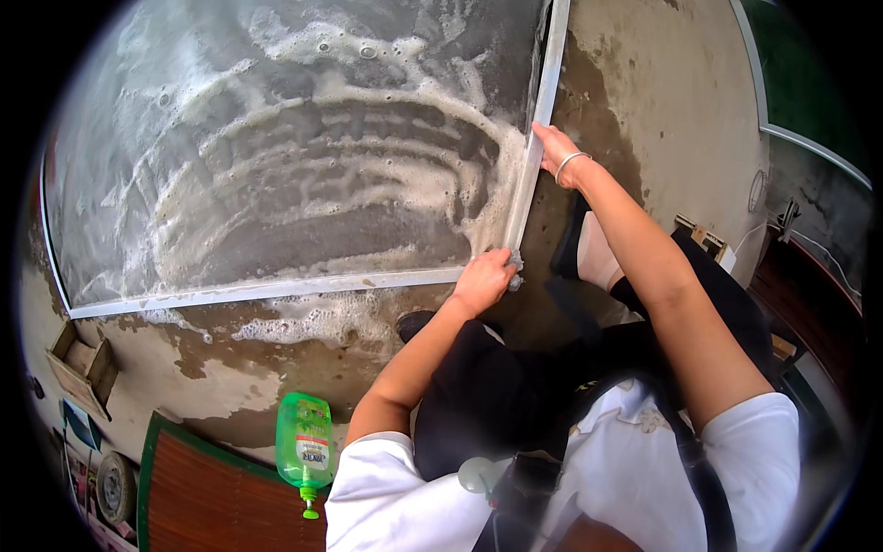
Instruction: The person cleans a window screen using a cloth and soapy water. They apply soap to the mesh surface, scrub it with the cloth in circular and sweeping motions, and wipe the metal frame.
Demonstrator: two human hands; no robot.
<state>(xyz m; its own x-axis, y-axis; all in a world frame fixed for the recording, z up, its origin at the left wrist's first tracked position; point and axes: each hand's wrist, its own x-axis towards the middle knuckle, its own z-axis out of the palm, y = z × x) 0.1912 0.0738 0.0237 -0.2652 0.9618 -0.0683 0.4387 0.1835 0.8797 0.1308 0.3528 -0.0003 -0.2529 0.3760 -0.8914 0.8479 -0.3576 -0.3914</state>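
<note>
While the left hand (pixel 486 281) was closed around a grey scrubber (pixel 516 269) at the near right corner of a framed panel (pixel 359 221), the right hand (pixel 556 152) grasped the right rail of the metal frame (pixel 527 198) farther up. A pale bracelet (pixel 572 160) encircled the right wrist. The panel occupied the upper left of the view, in front of the person; whether it was level or slightly tilted could not be determined. Its grey surface carried white suds in concentric curved bands, with scattered bubbles and darker, thinner film between the bands.

The floor (pixel 681 74) was beige and concrete-like, with irregular dark wet patches along the near and right sides of the frame. A strip of foam (pixel 322 322) lay on the floor just outside the near rail. A green pump bottle (pixel 303 437) was positioned near the person's left side, pump head toward the lower edge of the view.

At the left margin were an open wooden box (pixel 83 368) and, below it, a wheel (pixel 115 488). A reddish-brown panel with a green border (pixel 202 497) stood beside the bottle. At the upper right, a dark green surface (pixel 809 83) was bounded by pale edging, and a white cable (pixel 832 258) ran below it.
</note>
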